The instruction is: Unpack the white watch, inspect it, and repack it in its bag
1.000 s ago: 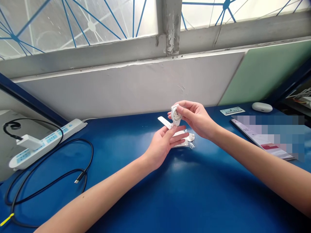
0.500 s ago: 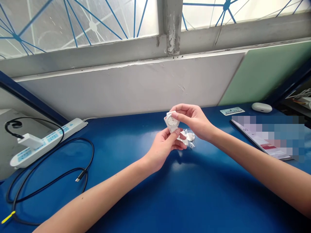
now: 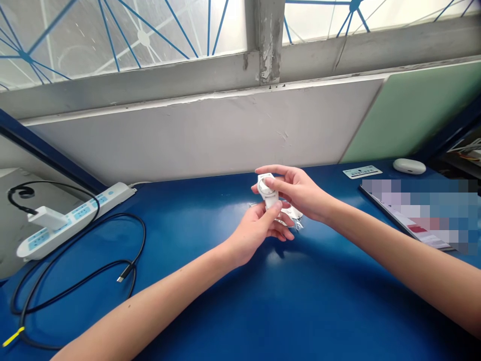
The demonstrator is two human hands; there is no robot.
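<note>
A white wristwatch [image 3: 271, 199] with a round dial is held up over the blue table, strap downward. My left hand [image 3: 252, 231] pinches the lower strap between thumb and fingers, its other fingers loosely spread. My right hand [image 3: 302, 194] is closed around the upper part, thumb pressed on the dial and fingers behind it; the thumb covers part of the face. Just behind my left fingers lies a clear plastic bag [image 3: 297, 222] with something white at it, partly hidden by my hands.
On the left, a white power strip [image 3: 90, 210] holds a plugged-in charger [image 3: 48, 218], with a black cable [image 3: 144, 235] looped on the blue table [image 3: 285, 311]. To the right are a card [image 3: 362, 172], a white oval case [image 3: 409, 166] and a flat, partly blurred item [image 3: 398, 215].
My right thumb has slid down over the watch dial, and its fingers now reach farther round behind. The left hand keeps its hold, its lower fingers slightly more spread.
</note>
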